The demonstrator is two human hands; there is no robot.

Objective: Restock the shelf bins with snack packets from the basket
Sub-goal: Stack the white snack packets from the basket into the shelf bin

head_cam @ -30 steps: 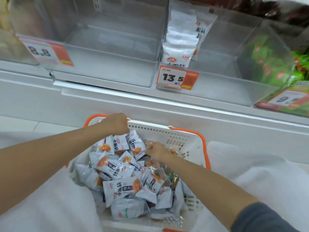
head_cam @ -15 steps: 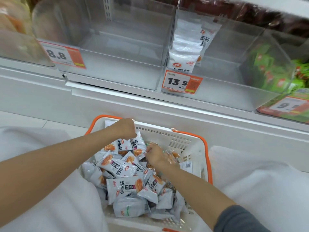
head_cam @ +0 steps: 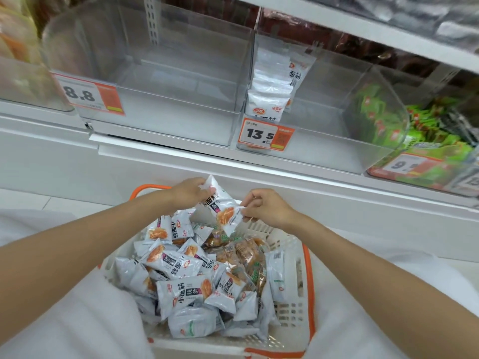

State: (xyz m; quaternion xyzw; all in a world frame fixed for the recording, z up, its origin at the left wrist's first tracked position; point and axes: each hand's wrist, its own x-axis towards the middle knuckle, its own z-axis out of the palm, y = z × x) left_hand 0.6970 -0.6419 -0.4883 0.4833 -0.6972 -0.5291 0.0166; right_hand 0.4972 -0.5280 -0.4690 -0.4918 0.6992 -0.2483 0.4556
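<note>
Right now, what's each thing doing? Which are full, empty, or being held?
Basket, piled with packets.
Lifted packet, held tilted above the basket.
Left hand, pinching the lifted packet's top end.
Right hand, pinching its lower end.
8.8 bin, empty.
13.5 bin, few white packets standing at its left.
Green-packet bin, well filled.

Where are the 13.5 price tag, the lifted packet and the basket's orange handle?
13.5 price tag point(head_cam: 260, 134), head view: its white number area.
lifted packet point(head_cam: 220, 204), head view: middle of its printed front.
orange handle point(head_cam: 310, 294), head view: its right-side strip.
</note>
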